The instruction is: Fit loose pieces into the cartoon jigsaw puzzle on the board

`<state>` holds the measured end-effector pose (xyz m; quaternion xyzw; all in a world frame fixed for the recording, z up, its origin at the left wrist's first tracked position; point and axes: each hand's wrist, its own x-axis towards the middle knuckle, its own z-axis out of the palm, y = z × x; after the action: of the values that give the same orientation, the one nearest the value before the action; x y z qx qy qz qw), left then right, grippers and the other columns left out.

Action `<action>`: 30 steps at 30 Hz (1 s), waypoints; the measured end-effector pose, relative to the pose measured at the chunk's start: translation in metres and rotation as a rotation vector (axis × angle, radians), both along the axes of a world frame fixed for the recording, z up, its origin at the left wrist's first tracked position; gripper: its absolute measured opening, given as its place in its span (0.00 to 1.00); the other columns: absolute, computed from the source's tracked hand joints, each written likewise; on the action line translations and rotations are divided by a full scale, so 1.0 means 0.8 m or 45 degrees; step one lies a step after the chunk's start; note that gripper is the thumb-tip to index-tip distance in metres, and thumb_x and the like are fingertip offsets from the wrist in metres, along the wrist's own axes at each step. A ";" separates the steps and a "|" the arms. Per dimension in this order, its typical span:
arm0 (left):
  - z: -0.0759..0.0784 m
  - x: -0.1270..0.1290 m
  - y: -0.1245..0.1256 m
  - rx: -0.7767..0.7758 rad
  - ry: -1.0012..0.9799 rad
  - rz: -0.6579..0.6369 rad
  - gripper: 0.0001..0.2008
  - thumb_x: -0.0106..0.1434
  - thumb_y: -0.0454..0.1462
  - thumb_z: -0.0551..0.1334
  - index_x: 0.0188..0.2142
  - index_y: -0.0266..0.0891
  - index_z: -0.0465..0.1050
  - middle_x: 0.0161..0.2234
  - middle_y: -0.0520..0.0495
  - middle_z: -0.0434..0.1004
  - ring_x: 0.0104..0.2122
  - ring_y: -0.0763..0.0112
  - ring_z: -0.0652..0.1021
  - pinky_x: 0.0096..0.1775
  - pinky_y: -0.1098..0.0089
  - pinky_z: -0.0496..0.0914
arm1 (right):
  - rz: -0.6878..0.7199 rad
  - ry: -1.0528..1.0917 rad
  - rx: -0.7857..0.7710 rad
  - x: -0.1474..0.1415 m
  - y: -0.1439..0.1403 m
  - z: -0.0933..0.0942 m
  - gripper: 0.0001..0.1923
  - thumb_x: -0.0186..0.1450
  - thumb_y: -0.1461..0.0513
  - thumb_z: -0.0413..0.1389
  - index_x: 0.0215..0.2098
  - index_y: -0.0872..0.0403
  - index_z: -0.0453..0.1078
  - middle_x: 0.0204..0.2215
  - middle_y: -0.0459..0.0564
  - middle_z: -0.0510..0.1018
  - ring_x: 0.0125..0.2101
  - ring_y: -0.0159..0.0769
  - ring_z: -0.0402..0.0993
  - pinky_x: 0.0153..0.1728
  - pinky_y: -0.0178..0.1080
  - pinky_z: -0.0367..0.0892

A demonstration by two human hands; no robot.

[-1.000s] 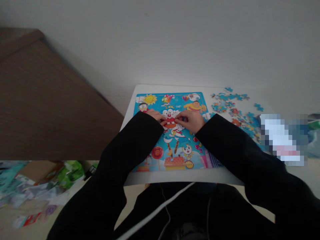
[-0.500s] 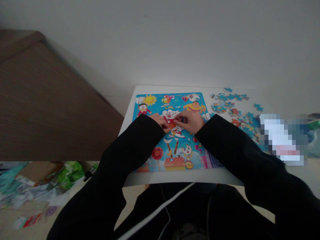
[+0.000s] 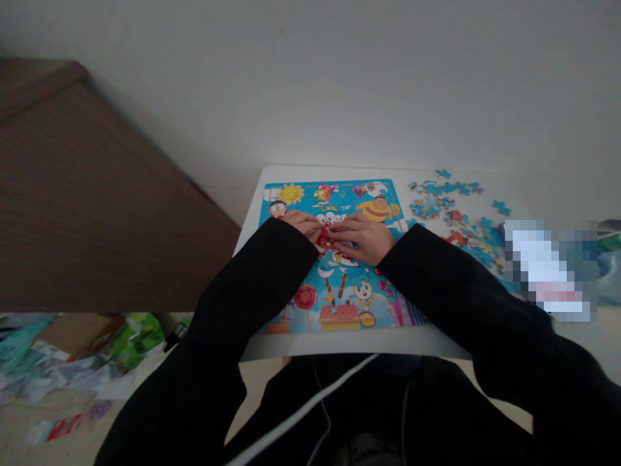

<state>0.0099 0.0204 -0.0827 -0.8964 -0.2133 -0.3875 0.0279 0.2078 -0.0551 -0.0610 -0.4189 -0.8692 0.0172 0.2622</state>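
Observation:
A cartoon jigsaw puzzle (image 3: 317, 291) with a mostly blue background lies flat in front of me. Over its middle, a small red puzzle piece (image 3: 325, 238) shows between my fingertips, partly covered by them. My left hand (image 3: 305, 224) comes in from the left, fingers bent and closed at the piece. From the other side, my right hand (image 3: 366, 239) meets it with thumb and fingers pinched on the same piece. Whether the piece is raised or lying in the picture is hard to tell, since the fingers hide its edges.
Loose puzzle pieces (image 3: 439, 204) are scattered on the right of the white table (image 3: 286, 343). A blurred-out phone-like object (image 3: 548, 272) is beyond them. A brown wooden panel (image 3: 107, 207) stands at left, with bags and cardboard (image 3: 77, 333) on the floor below. A white cable (image 3: 301, 414) crosses my lap.
My right hand's fingers have turned flatter and moved slightly left over the red piece. My left hand has shifted a little up, and the fingertips of both hands are closer together.

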 end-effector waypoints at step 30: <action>-0.021 0.005 0.014 -0.398 0.365 0.135 0.08 0.57 0.36 0.61 0.37 0.40 0.76 0.40 0.47 0.78 0.45 0.65 0.75 0.49 0.66 0.70 | -0.131 -0.051 -0.037 -0.004 -0.005 0.003 0.15 0.65 0.59 0.49 0.42 0.54 0.74 0.41 0.51 0.78 0.40 0.39 0.70 0.39 0.41 0.66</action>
<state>0.0140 0.0317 -0.0992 -0.9233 -0.3114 -0.2161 -0.0613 0.2046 -0.0588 -0.0588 -0.4670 -0.8513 0.0081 0.2392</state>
